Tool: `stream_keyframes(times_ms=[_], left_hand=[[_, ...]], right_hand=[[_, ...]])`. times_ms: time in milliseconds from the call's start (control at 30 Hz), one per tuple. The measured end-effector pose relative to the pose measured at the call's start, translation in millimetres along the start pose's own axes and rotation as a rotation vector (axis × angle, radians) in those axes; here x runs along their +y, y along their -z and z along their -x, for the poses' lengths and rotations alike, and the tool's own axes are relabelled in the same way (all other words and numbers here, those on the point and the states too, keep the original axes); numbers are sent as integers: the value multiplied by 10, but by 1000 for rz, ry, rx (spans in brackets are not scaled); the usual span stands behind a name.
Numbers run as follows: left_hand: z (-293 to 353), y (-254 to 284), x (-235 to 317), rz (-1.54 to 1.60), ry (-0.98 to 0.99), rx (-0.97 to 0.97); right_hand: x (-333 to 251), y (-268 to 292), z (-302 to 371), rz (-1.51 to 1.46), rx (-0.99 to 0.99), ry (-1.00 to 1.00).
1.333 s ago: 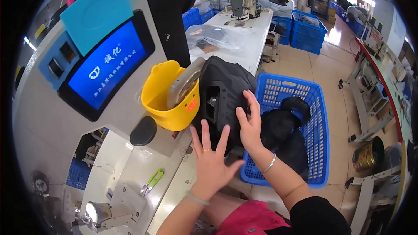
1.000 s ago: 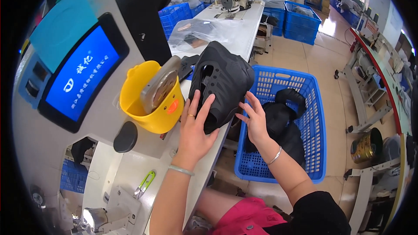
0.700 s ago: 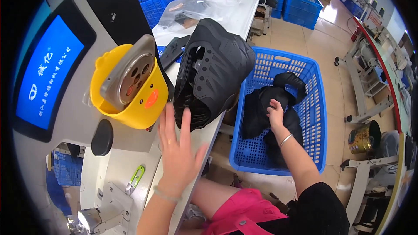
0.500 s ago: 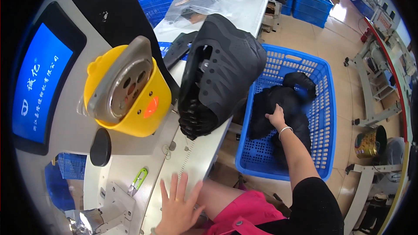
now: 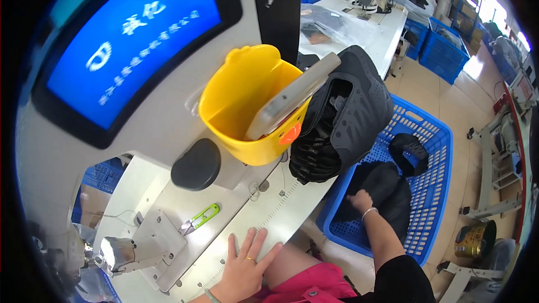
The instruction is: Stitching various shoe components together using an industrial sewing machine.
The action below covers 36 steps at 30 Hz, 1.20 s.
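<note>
Black cloth [image 5: 387,191] in the blue basket [image 5: 432,151], under my right hand [image 5: 361,201].
Right fingers curl into it, at two o'clock from my left hand [image 5: 242,264], spread flat on the worktop [image 5: 264,213].

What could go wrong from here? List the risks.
1. The black stack leans over the table edge above the basket; it may topple while no hand holds it.
2. The right hand reaches into the basket directly below that stack.
3. The left hand lies flat near the snips.
</note>
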<state>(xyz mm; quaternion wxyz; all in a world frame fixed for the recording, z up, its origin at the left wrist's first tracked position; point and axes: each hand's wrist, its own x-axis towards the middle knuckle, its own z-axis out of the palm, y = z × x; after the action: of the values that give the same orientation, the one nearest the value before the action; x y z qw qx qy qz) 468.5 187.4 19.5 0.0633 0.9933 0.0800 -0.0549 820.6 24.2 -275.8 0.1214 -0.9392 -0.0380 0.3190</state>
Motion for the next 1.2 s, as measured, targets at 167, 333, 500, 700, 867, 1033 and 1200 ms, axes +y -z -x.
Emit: stream_keyframes(times_ms=[167, 333, 500, 700, 867, 1033, 1200], left_hand=[[-60, 48, 63, 14, -13, 77], [129, -113, 153, -161, 104, 235], [790, -517, 326, 5, -27, 312], [2048, -1148, 563, 513, 430, 588], [2967, -1393, 803, 619, 1208, 864], [3420, -1570, 932, 367, 1556, 762], [3661, -1927, 573, 230, 1727, 719]], right_hand=[[177, 386, 355, 104, -47, 90], [-251, 876, 1102, -246, 260, 557], [-836, 1225, 2491, -638, 263, 1155], [-1560, 583, 3600, -387, 7, 1733], [-1841, -16, 4230, 11, -198, 2120], [-1817, -393, 4510, 774, -104, 2223], [-1879, -342, 4443, 525, -163, 2369]])
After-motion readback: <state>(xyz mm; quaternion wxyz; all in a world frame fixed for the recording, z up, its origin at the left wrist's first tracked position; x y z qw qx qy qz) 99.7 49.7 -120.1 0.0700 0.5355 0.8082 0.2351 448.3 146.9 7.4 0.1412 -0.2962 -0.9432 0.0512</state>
